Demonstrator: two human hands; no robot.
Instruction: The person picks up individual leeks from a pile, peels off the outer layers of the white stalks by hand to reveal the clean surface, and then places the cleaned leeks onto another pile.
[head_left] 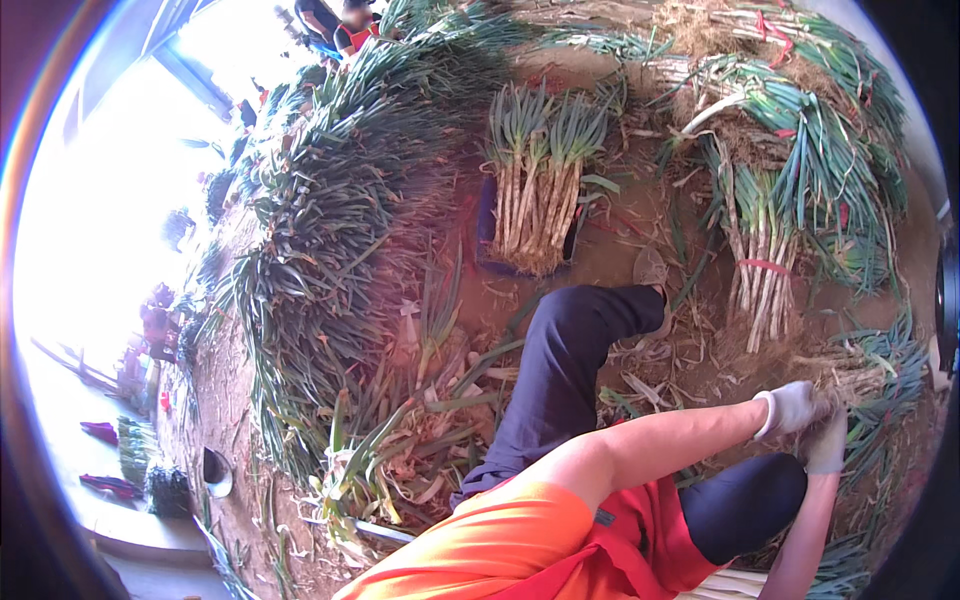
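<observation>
Both my hands wear pale gloves and meet at the right, beside the root ends of a bunch of long green onions [855, 378]. My left hand [790, 408] reaches across with its fingers curled closed. Just below it, touching it, my right hand [825, 440] points upward with its fingers drawn together. Whatever lies between the fingers is too small and overlapped to make out. Above them, a green onion bundle [768, 230] with a red tie [765, 266] rests with its roots toward me.
A dark blue crate [487, 215] farther off carries upright-looking bunches of green onions [535, 190]. A long heap of green onions [330, 230] fills the left side. More tied bundles [835, 140] are piled at the far right. Loose leaves and peelings [440, 450] litter the ground. People [355, 30] are in the background.
</observation>
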